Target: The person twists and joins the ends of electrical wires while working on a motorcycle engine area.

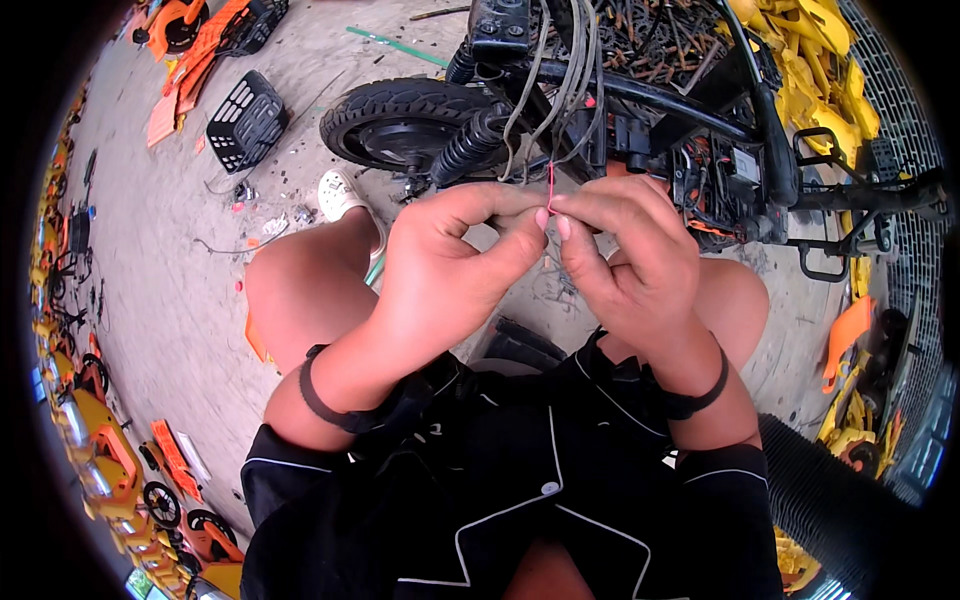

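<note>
A thin pinkish-red wire (551,180) runs down into the meeting fingertips of both hands. My left hand (450,262) pinches it between thumb and forefinger. Opposite, my right hand (635,250) is closed in a similar pinch on the wire, its thumb close beside the left thumb. The wire's lower end is hidden among the fingertips. Just beyond, grey cables (560,75) hang from a stripped black electric bike frame (650,88). Its fat black tyre (400,110) and a coil-spring shock absorber (472,143) are behind my left hand.
A black plastic basket (248,122) lies on the concrete floor (200,330) at left. Yellow panels (820,60) pile up far right, near rusty metal scraps (660,42). A ribbed black hose (835,500) is at lower right; bike parts line the left edge.
</note>
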Available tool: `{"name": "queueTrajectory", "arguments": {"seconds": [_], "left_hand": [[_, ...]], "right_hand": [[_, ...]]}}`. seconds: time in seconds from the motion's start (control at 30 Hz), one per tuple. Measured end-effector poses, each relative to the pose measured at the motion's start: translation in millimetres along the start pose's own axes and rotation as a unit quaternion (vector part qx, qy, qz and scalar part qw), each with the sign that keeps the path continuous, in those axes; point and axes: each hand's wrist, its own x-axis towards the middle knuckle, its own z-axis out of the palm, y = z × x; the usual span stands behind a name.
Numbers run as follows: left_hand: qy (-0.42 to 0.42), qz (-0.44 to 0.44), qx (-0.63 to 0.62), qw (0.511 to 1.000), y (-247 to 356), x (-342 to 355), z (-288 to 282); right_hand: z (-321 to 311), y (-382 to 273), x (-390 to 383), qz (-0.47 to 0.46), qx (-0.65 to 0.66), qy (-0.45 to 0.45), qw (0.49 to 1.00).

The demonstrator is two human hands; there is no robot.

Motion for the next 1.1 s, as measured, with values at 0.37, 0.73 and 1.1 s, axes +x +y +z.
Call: {"name": "queueTrajectory", "arguments": {"seconds": [0.37,0.73,1.1], "left_hand": [[0.070,0.128,0.173,0.974,-6,3,4],[0.106,0.178,0.240,0.948,-14,3,7],[0.026,0.122,0.113,0.986,-12,2,2]], "right_hand": [[2,-9,0,-0.039,-0.132,-0.008,0.990],[2,-5,-2,-0.134,-0.201,-0.011,0.970],[8,-4,-2,-0.015,-0.071,0.033,0.997]]}}
